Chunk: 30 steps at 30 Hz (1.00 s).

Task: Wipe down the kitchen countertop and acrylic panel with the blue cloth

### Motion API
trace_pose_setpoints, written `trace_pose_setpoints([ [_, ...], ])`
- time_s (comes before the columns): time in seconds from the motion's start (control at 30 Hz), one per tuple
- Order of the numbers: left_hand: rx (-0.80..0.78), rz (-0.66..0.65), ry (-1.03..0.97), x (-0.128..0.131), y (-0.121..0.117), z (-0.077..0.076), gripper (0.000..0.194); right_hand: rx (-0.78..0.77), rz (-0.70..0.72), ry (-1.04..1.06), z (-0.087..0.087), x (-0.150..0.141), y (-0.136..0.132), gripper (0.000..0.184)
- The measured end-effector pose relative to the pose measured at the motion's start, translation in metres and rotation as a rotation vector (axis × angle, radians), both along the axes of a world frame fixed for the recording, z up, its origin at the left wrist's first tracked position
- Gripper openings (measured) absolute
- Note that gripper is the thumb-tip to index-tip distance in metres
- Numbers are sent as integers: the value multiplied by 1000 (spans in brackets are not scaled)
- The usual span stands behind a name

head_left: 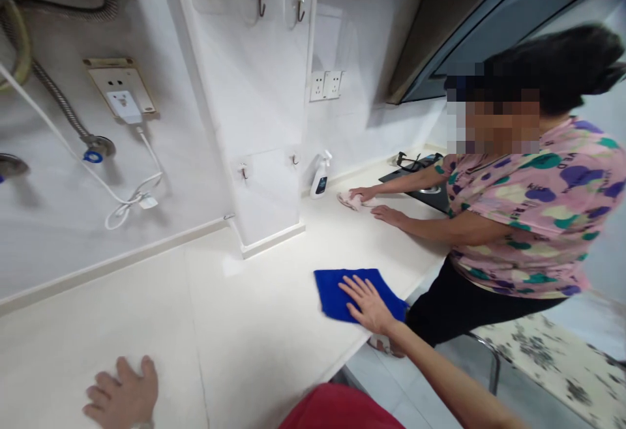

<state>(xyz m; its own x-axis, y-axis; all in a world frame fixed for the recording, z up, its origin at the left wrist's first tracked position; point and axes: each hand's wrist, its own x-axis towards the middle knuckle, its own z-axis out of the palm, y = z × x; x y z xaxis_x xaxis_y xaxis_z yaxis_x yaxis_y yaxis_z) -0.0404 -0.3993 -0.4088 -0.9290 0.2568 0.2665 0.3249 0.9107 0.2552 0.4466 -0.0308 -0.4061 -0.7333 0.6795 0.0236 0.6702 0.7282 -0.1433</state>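
- Right hand (366, 303): arm reaches in from the lower right, palm pressed flat on a folded blue cloth (340, 293), fingers spread wide, not gripping it; the cloth lies at the front edge of the white countertop (254, 325)
- Left hand (122, 393): lies flat on the bare countertop near its near edge, fingers slightly spread, holding nothing, well apart from the blue cloth
- Red shirt (340, 409): the person's own, at the bottom of the view, below the right arm
- Co-worker in a pink patterned shirt (531, 210) and black trousers (454, 305): stands at the front edge, beyond the blue cloth, partly between it and the far end of the counter
- Co-worker's hands: one rests on a crumpled pink cloth (353, 201), the other lies flat on the countertop (388, 216) just beside it
- White spray bottle (320, 177): upright against the back wall, just beyond the pink cloth, beside a tiled pillar (249, 103)
- Black gas hob (415, 178): at the far end of the countertop, partly behind the co-worker's arm
- Double wall socket (325, 85) and two metal hooks (278, 5): on the wall above the counter
- Plug adapter (124, 104), white cable (122, 204) and braided metal hose (59, 100): on the left wall
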Motion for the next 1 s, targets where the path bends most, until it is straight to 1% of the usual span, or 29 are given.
trace_pose_setpoints([
  [0.07,18,34,18,7,2,5,68,64,-175,-28,-10,10,23,57],
  [0.13,29,48,25,13,4,9,68,111,-366,-61,-22,8,39,58],
  [0.17,33,50,26,16,5,11,69,124,-455,-73,-27,1,43,59],
  [0.23,42,56,27,19,5,13,71,141,-596,-80,-34,-23,43,61],
  [0.3,53,63,8,21,4,15,72,161,-660,-67,-34,-57,32,62],
  [0.37,85,73,-31,22,3,18,71,174,-631,-53,-30,-97,11,63],
  [0.47,143,86,-78,27,6,25,69,117,-455,-50,-19,-159,-32,63],
  [0.53,162,73,-81,35,16,30,68,53,-315,-32,-12,-198,-66,64],
  [0.6,170,-6,-72,51,34,35,66,-12,-156,-8,-6,-230,-100,66],
  [0.67,173,-164,-72,73,56,36,63,-84,51,31,0,-250,-130,68],
  [0.7,176,-244,-73,86,68,35,61,-132,182,53,3,-254,-141,69],
  [0.77,186,-389,-85,114,89,31,57,-250,449,117,9,-251,-154,68],
  [0.8,198,-464,-104,127,98,27,57,-304,545,169,11,-244,-155,64],
  [0.83,210,-524,-129,140,105,22,56,-341,593,235,11,-233,-151,59],
  [0.87,219,-564,-151,151,111,17,56,-357,585,311,11,-220,-144,53],
  [0.9,224,-586,-168,162,116,12,56,-350,527,390,9,-204,-133,50],
  [1.0,222,-595,-165,189,129,-5,56,-278,231,558,-5,-146,-90,47],
])
